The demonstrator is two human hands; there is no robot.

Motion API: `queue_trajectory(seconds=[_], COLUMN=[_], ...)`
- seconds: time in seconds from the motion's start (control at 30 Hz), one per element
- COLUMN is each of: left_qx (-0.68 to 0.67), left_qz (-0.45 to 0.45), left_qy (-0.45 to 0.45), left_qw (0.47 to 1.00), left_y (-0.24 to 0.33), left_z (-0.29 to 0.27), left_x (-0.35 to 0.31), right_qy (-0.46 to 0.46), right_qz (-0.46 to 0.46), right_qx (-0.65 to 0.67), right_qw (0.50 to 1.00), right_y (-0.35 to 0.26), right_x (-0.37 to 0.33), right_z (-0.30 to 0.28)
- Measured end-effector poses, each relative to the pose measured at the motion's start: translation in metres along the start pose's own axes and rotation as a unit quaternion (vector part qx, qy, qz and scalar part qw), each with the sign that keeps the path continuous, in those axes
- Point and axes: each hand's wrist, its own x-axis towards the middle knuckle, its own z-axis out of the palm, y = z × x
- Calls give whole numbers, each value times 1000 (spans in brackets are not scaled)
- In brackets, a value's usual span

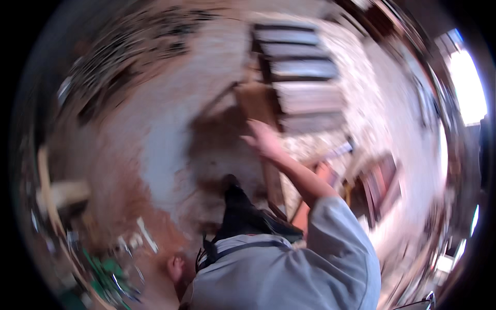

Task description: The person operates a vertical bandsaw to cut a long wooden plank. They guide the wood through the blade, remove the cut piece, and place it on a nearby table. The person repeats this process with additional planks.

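right hand (265, 140) was near view centre, fingers spread, grasping nothing visible | brown wooden piece (257, 101) sat near it at 12 o'clock | row of slabs (304, 68) lay at 1 | left hand (176, 266) hung at 7, blurred, grip couldn't tell

Looks like a rough workshop, and not like a home or an office. Can be judged so from the row of flat grey and pinkish slabs (310, 97), lying side by side next to a pale, crumbly layer (356, 67). Has a dusty floor (165, 150), pale in the middle and reddish brown toward the lower left. Bears a wide scatter of dark scraps (144, 46) at the upper left and green litter (106, 271) lower down. Receives strong light from a bright opening (467, 85) at the right. Cannot be tied to one exact trade, because of heavy blur.
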Motion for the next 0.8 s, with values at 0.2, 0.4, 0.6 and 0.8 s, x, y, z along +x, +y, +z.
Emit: queue_trajectory(seconds=[0.2,0.4,0.6,0.8], left_qx=[98,81,5,-165], left_qz=[115,56,-247,-173], left_qy=[171,383,400,620], left_qw=[974,919,883,747], left_y=[-24,-230,-280,-349], left_z=[38,-3,-39,-20], left_x=[-87,-130,-279,-322], right_qy=[-75,-372,-604,-613], right_qz=[58,140,-179,-179], right_qx=[167,241,140,8], right_qw=[981,885,764,770], right_y=[-58,-88,-122,-257], right_x=[-67,-163,-189,-231], right_z=[28,150,262,319])
